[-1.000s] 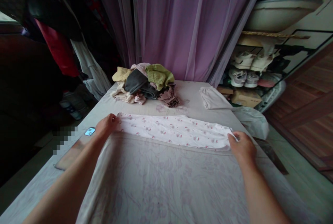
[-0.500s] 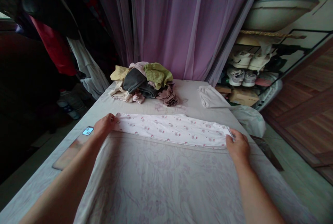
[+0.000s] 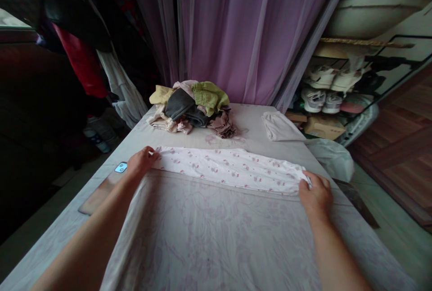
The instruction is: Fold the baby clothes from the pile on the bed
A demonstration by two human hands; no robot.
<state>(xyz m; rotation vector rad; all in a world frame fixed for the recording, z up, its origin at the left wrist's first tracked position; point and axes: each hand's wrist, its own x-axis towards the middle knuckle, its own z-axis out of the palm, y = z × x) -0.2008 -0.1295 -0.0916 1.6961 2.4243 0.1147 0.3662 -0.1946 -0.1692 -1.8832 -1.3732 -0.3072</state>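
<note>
A pair of white pants (image 3: 226, 168) with a small pink and grey print lies folded into a long strip across the bed. My left hand (image 3: 141, 163) pinches its left end between thumb and fingers. At the opposite end, my right hand (image 3: 316, 195) is closed on the narrower, slightly rumpled edge. The fabric stretches flat between both hands. Beside my left forearm rests a phone (image 3: 97, 192), partly covered by the arm.
A heap of clothes (image 3: 182, 104), with green, grey, yellow and brown pieces, sits at the far side. To its right lies a folded white cloth (image 3: 281, 126). Purple curtains (image 3: 229, 34) hang behind. A shoe rack (image 3: 337, 75) stands at right, near a plastic bag (image 3: 332, 158).
The view has shifted slightly, so everything appears a little further right. Both hands stay at the ends of the pants; the left fingers look slightly looser.
</note>
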